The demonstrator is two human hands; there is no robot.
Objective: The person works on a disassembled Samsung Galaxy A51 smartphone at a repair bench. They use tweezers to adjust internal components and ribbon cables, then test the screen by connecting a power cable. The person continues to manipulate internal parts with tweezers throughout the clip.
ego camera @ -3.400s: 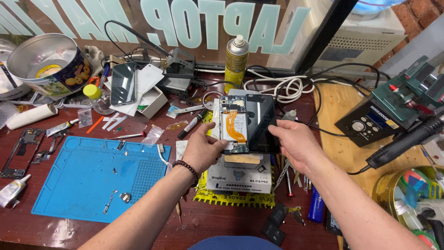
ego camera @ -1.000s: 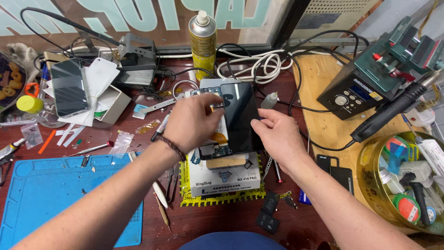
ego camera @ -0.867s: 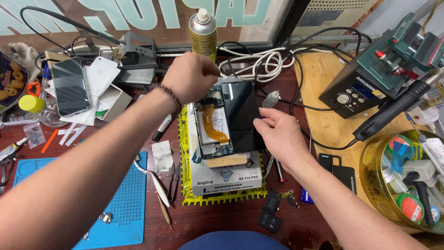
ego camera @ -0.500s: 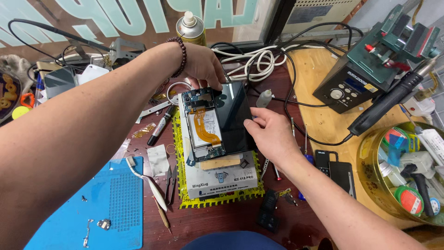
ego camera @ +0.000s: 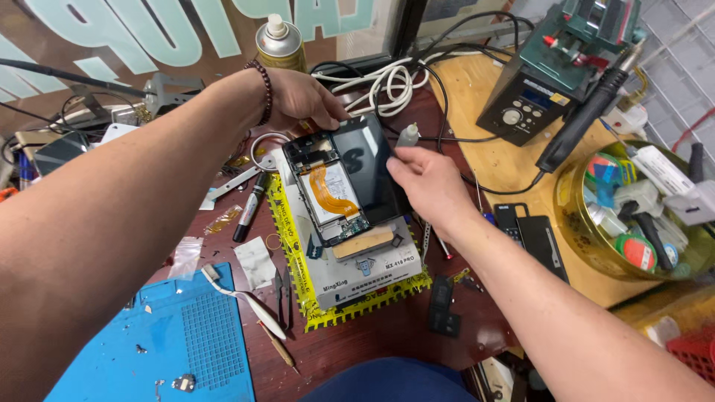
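An opened phone (ego camera: 344, 195) with an orange flex cable and a black screen panel (ego camera: 370, 170) lies on a grey heating block (ego camera: 363, 274) edged in yellow and black stripes. My left hand (ego camera: 304, 99) reaches across to the phone's far end, fingers curled on its top edge. On the near right, my right hand (ego camera: 430, 186) pinches the screen panel's right edge, thumb on the glass. A small white-tipped bottle (ego camera: 407, 135) stands just behind that hand.
A spray can (ego camera: 278, 42) and coiled white cables (ego camera: 378, 80) sit at the back. A soldering station (ego camera: 532, 95) with a black handle (ego camera: 588, 123) is at right, beside a yellow bowl (ego camera: 570, 195) of tools. A blue mat (ego camera: 173, 348), a marker (ego camera: 249, 209) and tweezers (ego camera: 281, 292) lie at left.
My left hand left the phone, reached toward the back of the bench, and has come back onto the phone's far end. The right hand stayed at the phone's right edge.
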